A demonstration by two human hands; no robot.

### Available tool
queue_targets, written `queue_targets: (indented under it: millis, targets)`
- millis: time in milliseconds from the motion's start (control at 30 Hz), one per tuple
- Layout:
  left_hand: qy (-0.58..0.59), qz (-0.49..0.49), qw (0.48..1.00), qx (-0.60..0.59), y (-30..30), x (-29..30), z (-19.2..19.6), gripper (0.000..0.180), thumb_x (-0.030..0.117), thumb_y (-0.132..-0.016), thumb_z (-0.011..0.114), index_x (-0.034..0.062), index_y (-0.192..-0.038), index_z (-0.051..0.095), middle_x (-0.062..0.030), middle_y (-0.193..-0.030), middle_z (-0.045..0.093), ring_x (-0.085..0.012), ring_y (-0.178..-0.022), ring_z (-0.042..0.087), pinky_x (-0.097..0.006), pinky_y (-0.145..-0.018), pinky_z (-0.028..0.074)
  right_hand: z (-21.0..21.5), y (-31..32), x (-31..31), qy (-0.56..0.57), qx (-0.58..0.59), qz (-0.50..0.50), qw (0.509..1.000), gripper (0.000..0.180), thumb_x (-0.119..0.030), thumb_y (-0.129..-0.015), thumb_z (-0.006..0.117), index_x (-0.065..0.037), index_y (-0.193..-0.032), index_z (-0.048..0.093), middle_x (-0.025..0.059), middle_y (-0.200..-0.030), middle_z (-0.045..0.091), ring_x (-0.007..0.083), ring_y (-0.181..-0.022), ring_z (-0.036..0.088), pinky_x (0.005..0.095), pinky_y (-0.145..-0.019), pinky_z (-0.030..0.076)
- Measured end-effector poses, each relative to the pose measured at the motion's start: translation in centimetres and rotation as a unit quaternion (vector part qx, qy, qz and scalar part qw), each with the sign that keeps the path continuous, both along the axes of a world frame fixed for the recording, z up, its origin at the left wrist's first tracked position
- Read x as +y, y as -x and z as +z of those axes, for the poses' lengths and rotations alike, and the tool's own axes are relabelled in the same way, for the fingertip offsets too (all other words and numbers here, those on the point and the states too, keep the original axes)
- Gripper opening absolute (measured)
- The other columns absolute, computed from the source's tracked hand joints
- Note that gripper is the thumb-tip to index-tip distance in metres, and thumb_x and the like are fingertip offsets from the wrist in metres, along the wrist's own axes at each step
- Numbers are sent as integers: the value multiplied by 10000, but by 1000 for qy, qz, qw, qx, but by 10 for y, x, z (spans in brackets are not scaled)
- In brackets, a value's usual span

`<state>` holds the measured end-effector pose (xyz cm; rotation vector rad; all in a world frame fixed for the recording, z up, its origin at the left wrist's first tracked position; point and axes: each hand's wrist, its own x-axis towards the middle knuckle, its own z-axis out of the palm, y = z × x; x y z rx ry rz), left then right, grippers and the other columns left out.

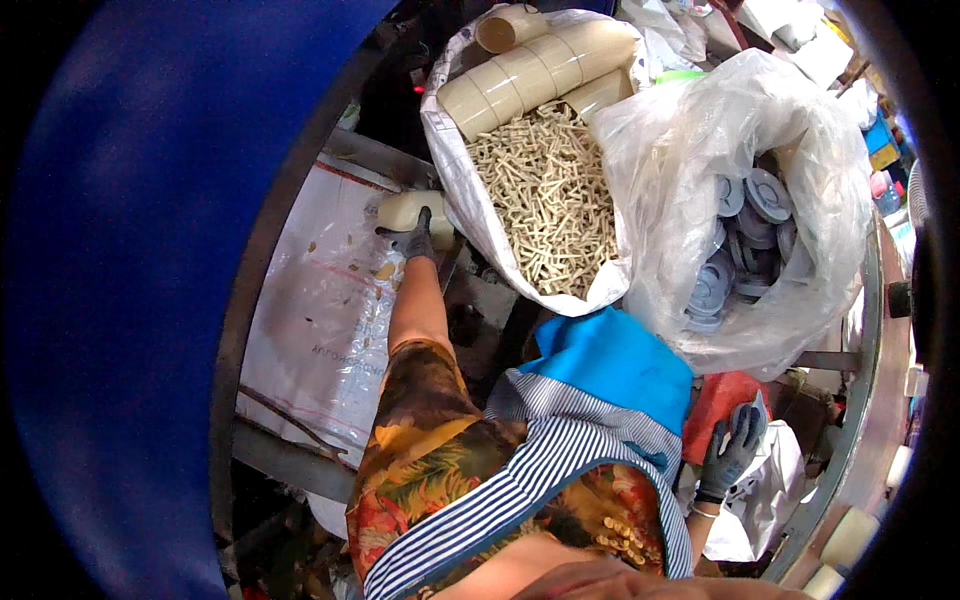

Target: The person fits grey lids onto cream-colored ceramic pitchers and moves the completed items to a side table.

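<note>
In a dark grey glove, my left hand (410,238) reaches forward over the white sheet. Its thumb and a finger grip the near side of a beige plastic cylinder (398,208), which lies on its side next to the white sack. My right hand (735,452), in a grey-blue glove, rests low on the right against a red cloth or bag (712,405). Its thumb stands apart from the fingers, and I see nothing held in it. The white sack (455,190) in front of me holds many small beige pegs (545,190) and a row of nested beige cylinders (540,75).
A clear plastic bag (660,220) with grey round lids (768,195) stands right of the sack. The white printed sheet (310,300) covers a metal-framed surface at left, beside a large blue panel (150,270). A curved metal rail (868,330) borders the right.
</note>
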<state>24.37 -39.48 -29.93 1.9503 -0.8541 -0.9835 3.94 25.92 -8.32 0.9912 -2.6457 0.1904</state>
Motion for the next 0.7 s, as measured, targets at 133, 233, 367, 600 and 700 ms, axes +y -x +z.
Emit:
queue_targets:
  millis: [133,233,367,600,700]
  targets:
    - [206,-51,977,-8,-19,18,14,1263,397,-586,890,16,-1510,118,-274,-1522,214,-401,-1403,245,-467,-1145,252,14,3,-17,5,16,35,999,491,-207,-862,652,-21,-1302,538,191,-1409,466,383,-1304,426,475,-1094,317]
    - [351,-173,919,-50,-46,63,85,1191,189,-594,889,13,-1505,141,-222,-1530,210,-362,-1408,239,-431,-1163,226,27,-4,-41,16,-6,26,1000,504,-202,-862,655,-25,-1316,529,193,-1397,478,380,-1311,420,475,-1097,308]
    - [430,-345,825,-124,-57,189,223,1054,220,-630,860,-9,-1453,242,-252,-1519,226,-417,-1398,239,-491,-1140,217,51,-18,-96,161,-156,109,969,598,-259,-846,679,-9,-1355,492,208,-1430,442,363,-1338,397,466,-1101,298]
    - [459,-659,596,-19,-28,316,269,934,352,-692,851,-8,-1391,347,-306,-1458,295,-482,-1344,319,-550,-1081,308,94,-34,-173,241,-404,336,816,1222,-488,-578,874,21,-1480,225,236,-1512,289,362,-1411,282,411,-1152,236]
    - [531,-666,524,17,-20,318,273,832,457,-704,795,47,-1345,456,-248,-1406,399,-440,-1283,410,-571,-1052,349,77,-10,-142,249,-431,361,788,1202,-479,-563,881,-23,-1483,255,216,-1507,309,359,-1404,300,424,-1153,239]
